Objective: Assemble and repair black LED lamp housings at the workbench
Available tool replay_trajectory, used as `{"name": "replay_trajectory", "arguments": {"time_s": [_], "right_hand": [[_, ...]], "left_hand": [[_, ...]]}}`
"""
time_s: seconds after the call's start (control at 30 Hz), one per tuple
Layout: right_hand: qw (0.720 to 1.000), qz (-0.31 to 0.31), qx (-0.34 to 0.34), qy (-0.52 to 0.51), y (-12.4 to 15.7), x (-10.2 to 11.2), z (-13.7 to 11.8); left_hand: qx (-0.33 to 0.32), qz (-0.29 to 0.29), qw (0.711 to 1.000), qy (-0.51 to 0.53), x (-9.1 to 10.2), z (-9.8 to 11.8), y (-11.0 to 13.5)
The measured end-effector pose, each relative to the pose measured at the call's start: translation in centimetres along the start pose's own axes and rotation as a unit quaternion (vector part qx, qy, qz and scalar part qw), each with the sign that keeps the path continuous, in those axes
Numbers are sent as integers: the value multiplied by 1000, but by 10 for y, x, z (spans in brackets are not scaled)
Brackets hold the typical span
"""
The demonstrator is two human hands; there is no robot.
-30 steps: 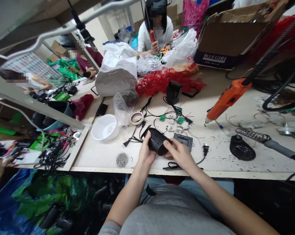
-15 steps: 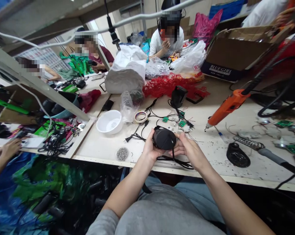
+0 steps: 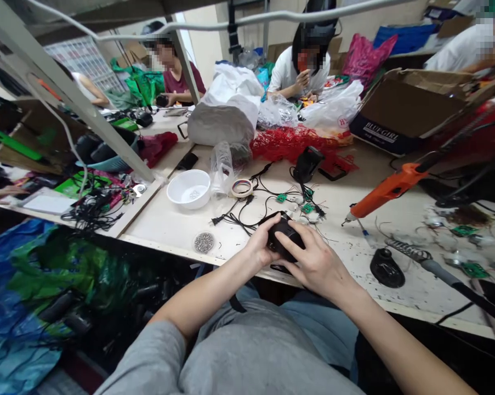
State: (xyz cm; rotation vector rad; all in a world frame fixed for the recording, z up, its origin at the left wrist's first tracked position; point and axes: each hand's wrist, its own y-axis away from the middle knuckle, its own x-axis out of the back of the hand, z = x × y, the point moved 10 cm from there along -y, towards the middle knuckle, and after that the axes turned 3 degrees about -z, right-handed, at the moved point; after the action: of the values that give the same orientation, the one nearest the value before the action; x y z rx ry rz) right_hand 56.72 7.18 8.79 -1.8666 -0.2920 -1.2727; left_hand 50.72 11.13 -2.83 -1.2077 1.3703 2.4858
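Note:
Over the front edge of the workbench, a rounded black plastic housing (image 3: 285,252) is held between both hands. My left hand (image 3: 262,244) wraps its left side, while the fingers of my right hand (image 3: 319,262) lie across its top and right side and cover much of it. Behind it lie black power cords (image 3: 239,222) and small green circuit boards (image 3: 308,208) with thin wires. Another black housing (image 3: 308,163) stands farther back. To the left are a dish of small metal screws (image 3: 204,242) and a white plastic bowl (image 3: 188,189).
An orange electric screwdriver (image 3: 389,189) hangs at the right, above a black oval part (image 3: 387,267) and a soldering iron (image 3: 440,269). A tape roll (image 3: 242,188), red netting (image 3: 288,144) and a cardboard box (image 3: 411,112) are farther back. Other people sit across the bench.
My right hand has moved from beside the housing onto its top. The housing's round dark face is now largely covered. The camera view has shifted slightly.

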Motion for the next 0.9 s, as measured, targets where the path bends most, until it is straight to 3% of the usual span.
{"name": "replay_trajectory", "arguments": {"time_s": [0.2,0.5,0.6,0.77,0.9], "right_hand": [[998,64,-6,8,0,15,6],[995,90,-21,37,6,7,12],[990,119,-69,10,7,18,24],[961,197,-168,-97,17,37,45],[949,195,-200,-144,23,30,47]], "left_hand": [[4,24,1000,-15,1,-4,-4],[4,-11,1000,-22,-1,-2,-15],[-26,-15,998,-52,-2,5,-11],[-153,-129,979,-24,-17,22,3],[-203,-195,959,-43,-19,27,8]]}}
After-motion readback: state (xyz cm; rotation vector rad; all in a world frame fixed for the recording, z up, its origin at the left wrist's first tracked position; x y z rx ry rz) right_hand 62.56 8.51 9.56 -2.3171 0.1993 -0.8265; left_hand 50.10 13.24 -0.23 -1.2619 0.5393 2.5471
